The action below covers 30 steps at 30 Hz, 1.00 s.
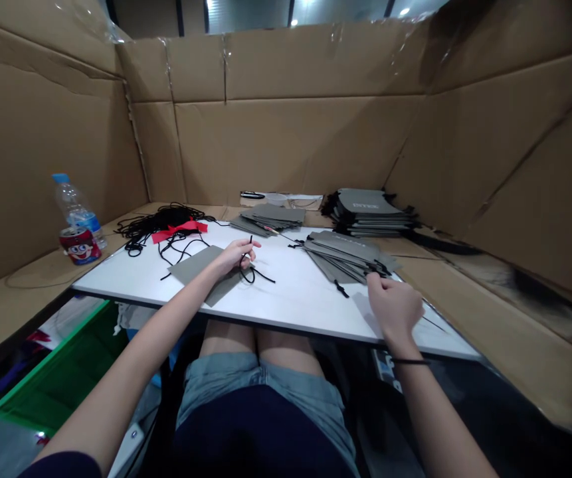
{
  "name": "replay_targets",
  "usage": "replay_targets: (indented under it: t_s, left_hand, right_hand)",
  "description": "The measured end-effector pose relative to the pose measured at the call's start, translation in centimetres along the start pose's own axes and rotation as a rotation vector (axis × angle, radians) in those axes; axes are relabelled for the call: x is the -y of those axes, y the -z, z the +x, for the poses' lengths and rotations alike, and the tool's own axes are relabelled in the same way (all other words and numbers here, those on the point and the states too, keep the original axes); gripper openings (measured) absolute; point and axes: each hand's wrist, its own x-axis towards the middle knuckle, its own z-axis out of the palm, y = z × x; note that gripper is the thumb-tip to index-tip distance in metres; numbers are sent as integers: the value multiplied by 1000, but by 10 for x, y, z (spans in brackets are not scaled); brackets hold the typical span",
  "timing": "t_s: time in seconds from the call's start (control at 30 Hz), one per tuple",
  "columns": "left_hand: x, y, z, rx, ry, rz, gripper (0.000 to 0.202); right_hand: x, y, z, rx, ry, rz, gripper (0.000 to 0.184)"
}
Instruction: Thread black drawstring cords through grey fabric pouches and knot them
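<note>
Black thin cord: pinching it in half-curled left hand over flat grey rectangular panel, near white tabletop edge; curling right hand, hold unclear, beside fanned grey panels, leaving room between.

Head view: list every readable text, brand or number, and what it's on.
"INTEX" (letters soft, last one least sure): top of the tall grey stack at the back right.
Fanned grey pile by the right hand: faint marking on the top piece, too blurred to read.
Water bottle: label too blurred to read.
Red can: cartoon face shows, no legible words.
No numbers or signs readable.
</note>
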Motion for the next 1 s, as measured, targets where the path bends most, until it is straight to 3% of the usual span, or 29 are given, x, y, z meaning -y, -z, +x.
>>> replay_targets:
  t_s: [0.4, 1.0]
  left_hand:
    - [-5, -5, -8, 99, -121, 46, 28]
    - [-5, 1, -5, 88, -198, 11, 26]
  right_hand:
    - [-1, -1, 1, 37, 44, -3, 46]
    - [-2, -2, 3, 77, 48, -17, 44]
